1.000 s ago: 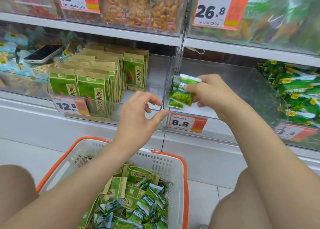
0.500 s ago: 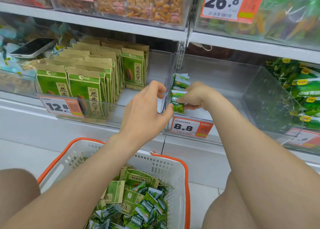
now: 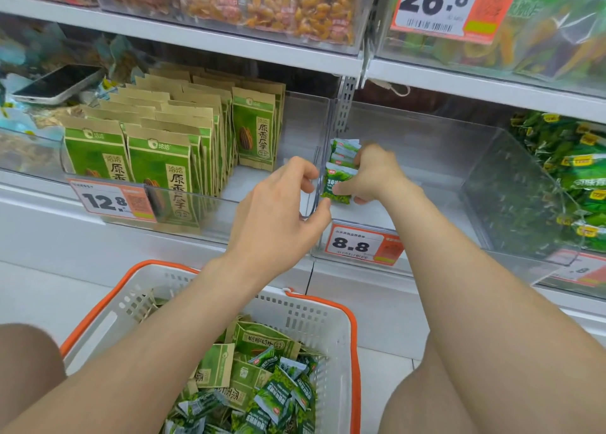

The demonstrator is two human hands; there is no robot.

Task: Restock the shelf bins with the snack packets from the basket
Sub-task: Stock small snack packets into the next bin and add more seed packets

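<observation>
1. Right hand (image 3: 373, 177): reaches into the clear bin (image 3: 426, 138) on the lower shelf. Its fingers (image 3: 347, 189) are clamped round a small stack of green snack packets (image 3: 337, 179).
2. Snack packets: upright at the bin's front left corner, against its left wall, just behind the 8.8 price tag (image 3: 357, 245).
3. Left hand (image 3: 278, 214): hovers just outside that corner, fingers loosely curved and grasping nothing. The thumb tip lies at the bin's left wall; whether it touches cannot be told.
4. Basket (image 3: 328, 315): white with an orange rim, below the shelf's front edge, between the person's knees. It holds loose packets (image 3: 278, 391) in green, mixed with larger brown-edged ones.
5. Neighbouring bin (image 3: 301, 122), to the left: rows of upright green-and-brown pouches (image 3: 164, 151).
6. Phone (image 3: 59, 84): lies in the bin at the shelf's far left.
</observation>
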